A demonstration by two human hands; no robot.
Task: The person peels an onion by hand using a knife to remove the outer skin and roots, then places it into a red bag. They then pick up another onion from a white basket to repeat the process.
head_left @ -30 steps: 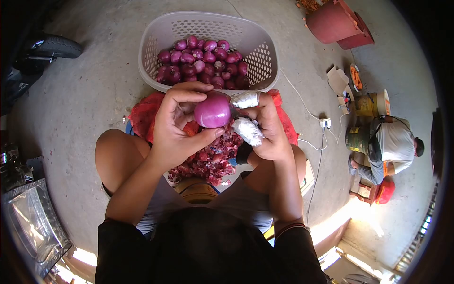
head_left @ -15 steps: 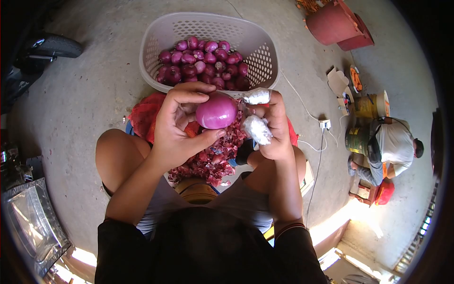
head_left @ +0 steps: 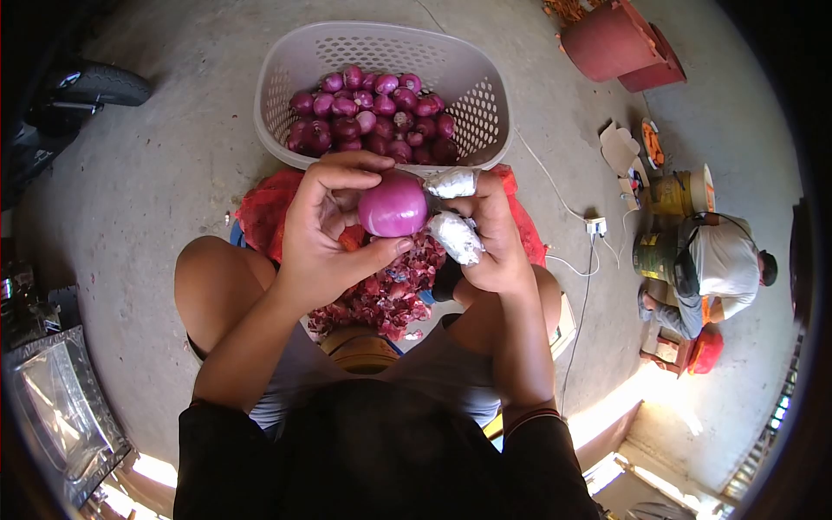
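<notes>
My left hand [head_left: 325,230] is closed around a smooth, shiny red onion [head_left: 392,204], with the thumb below it and the fingers above. Close against the onion's right side is my right hand [head_left: 494,234], its thumb and index finger wrapped in silvery tape [head_left: 454,237]. Those fingertips are drawn together in a pinch; whatever lies between them is too small and dark to make out. Under both hands lies a heap of dark red onion skins [head_left: 381,295], with red mesh sacking [head_left: 264,212] around it.
A grey perforated basket [head_left: 277,74] ahead holds many red onions [head_left: 373,113]. To the right, a person [head_left: 726,264] bends near buckets [head_left: 663,195]. Cables run across the concrete floor to a white socket block [head_left: 595,227]. Red tubs [head_left: 611,43] stand at the far right, a motorcycle wheel [head_left: 108,84] far left.
My right hand has moved left, bringing its taped fingertips up against the onion. The left hand and the onion have hardly moved.
</notes>
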